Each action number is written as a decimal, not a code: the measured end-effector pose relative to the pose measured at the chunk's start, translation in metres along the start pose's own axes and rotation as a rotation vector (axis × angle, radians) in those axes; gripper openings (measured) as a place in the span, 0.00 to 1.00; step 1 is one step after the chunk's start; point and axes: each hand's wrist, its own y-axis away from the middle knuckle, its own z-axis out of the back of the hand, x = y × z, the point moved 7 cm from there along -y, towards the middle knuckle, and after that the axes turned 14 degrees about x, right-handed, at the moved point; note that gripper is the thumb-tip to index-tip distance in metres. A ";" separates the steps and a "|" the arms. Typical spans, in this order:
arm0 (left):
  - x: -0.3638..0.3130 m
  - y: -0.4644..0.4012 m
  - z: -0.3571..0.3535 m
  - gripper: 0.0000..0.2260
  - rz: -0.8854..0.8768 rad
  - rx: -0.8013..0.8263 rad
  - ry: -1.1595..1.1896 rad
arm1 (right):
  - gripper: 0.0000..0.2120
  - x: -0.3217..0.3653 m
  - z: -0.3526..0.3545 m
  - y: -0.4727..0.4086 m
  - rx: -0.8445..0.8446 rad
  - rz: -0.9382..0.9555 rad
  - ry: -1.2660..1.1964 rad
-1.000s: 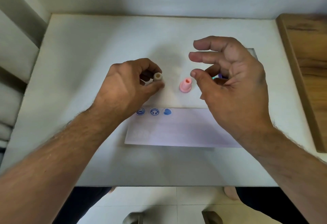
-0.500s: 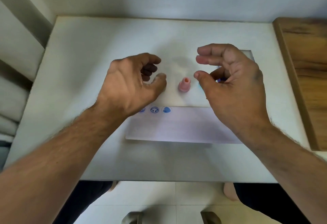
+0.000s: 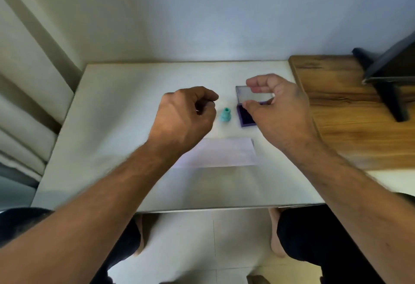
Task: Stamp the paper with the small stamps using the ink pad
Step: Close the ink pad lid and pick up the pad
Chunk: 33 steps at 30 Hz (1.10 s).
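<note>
The person looks to be between stamps, reaching for the next one to ink. The left hand [image 3: 182, 117] hangs over the desk [image 3: 116, 108] with its fingers curled in toward the palm; something small and pale may sit in the curl, but the blur is too much and I cannot tell whether it holds anything. The right hand [image 3: 278, 113] hovers over the ink pad [image 3: 243, 114], thumb and forefinger spread apart in a loose C, holding nothing that I can see; whether the thumb tip touches the pad's edge is hard to say. The pad lies open, its clear lid [image 3: 249, 94] folded back on the far side. A teal stamp [image 3: 225, 115] stands upright on the desk, just left of the pad and between the two hands, touched by neither. The paper [image 3: 226, 152] lies nearer the person, its left end hidden under the left wrist. The next move, I judge, calls for a light pinch on the teal stamp, a press into the pad, then a straight push onto a bare part of the paper.
</note>
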 end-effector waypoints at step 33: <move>0.004 -0.159 -0.088 0.13 0.110 0.275 -0.455 | 0.54 -0.107 -0.039 -0.032 -0.008 -0.228 0.402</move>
